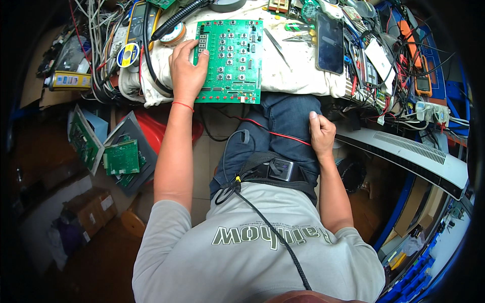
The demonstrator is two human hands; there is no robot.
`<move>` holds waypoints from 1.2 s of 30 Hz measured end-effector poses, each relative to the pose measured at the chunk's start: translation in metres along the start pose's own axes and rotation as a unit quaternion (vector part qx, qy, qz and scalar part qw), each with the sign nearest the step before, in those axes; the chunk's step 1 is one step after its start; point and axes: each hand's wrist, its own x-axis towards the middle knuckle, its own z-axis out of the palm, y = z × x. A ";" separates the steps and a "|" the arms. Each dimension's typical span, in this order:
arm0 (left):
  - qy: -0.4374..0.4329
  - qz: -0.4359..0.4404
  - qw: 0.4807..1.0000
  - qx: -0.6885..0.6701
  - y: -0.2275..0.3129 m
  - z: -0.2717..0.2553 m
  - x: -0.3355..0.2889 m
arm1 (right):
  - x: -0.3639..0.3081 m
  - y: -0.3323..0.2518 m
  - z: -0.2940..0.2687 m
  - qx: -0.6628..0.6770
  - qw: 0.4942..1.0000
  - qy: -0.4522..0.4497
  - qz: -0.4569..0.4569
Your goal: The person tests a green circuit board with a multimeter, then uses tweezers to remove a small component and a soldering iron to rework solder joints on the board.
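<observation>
A green circuit board [236,60] with rows of small push buttons and a digit display lies on the cloth-covered bench, its lower edge at the bench's front. My left hand [188,68] grips its left edge, thumb on top beside the display; the fingers' undersides are hidden. My right hand [323,134] is closed in a fist over my right thigh, thumb uppermost. Whatever the fist may hold is hidden. A red and black wire [275,132] crosses my lap and reaches the fist's side. Tweezers [277,46] rest right of the board.
Behind my left hand are a solder spool [173,34], a multimeter [136,22] and a thick black hose [177,21]. A phone [330,44] and pliers [301,39] lie to the right, near tangled cables. More circuit boards [121,156] stand low left by a red stool [169,131].
</observation>
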 end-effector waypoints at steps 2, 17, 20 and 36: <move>0.002 -0.001 1.000 -0.003 0.000 0.000 -0.001 | 0.003 -0.004 0.004 -0.027 1.000 -0.006 -0.007; 0.017 0.015 1.000 0.016 0.005 0.001 -0.006 | 0.012 -0.036 0.031 -0.245 0.943 -0.034 -0.224; 0.025 0.020 0.999 0.015 0.006 0.003 -0.007 | 0.014 -0.037 0.035 -0.240 0.941 -0.046 -0.234; 0.033 0.028 0.998 0.054 0.013 0.007 -0.013 | 0.024 -0.038 0.048 -0.207 0.941 -0.064 -0.259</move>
